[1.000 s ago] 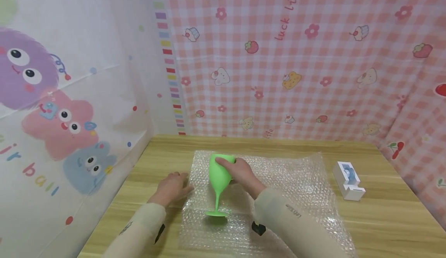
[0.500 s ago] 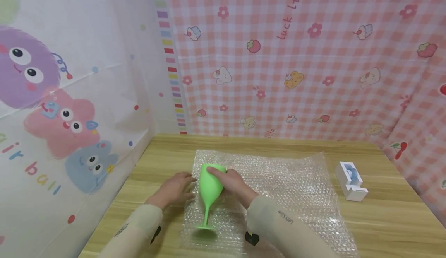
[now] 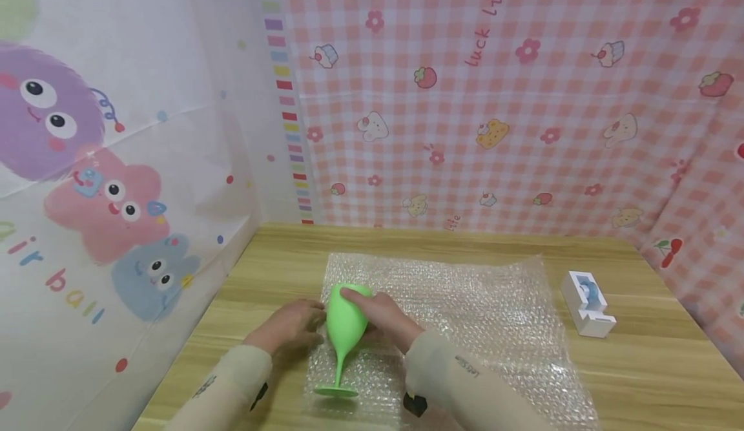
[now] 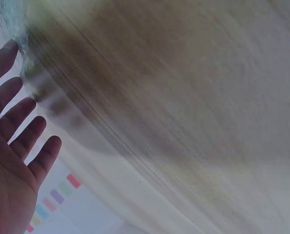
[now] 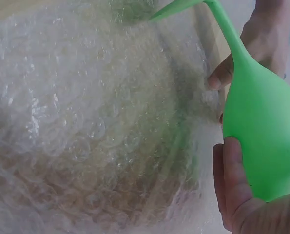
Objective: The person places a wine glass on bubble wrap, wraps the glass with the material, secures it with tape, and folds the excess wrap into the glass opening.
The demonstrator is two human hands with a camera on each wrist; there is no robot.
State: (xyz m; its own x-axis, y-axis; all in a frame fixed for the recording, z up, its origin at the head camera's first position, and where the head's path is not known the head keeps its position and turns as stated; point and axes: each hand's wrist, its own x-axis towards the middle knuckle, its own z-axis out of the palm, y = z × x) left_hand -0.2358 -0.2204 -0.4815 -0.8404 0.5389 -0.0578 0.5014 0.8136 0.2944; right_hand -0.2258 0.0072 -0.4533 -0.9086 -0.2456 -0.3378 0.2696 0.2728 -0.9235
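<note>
A green wine glass [image 3: 345,321] tilts slightly over the left part of a bubble wrap sheet [image 3: 465,315]. My right hand [image 3: 388,318] grips its bowl, thumb near the rim and fingers round the far side. In the right wrist view the green bowl [image 5: 261,122] fills the right side, with fingers [image 5: 235,170] against it. My left hand [image 3: 293,324] is at the left edge of the bubble wrap, beside the bowl. In the left wrist view that left hand [image 4: 13,141] has its fingers spread and relaxed, with the wrap's edge [image 4: 18,29] near the thumb.
A white tape dispenser [image 3: 587,305] with a blue roll stands on the wooden table [image 3: 651,366], right of the bubble wrap. A pink checked cloth [image 3: 465,108] hangs behind the table, and a white printed cloth [image 3: 192,159] hangs along the left.
The right hand has carried the wine glass left and toward the front, lower over the bubble wrap's left part. The left hand has shifted slightly and stays by the wrap's left edge.
</note>
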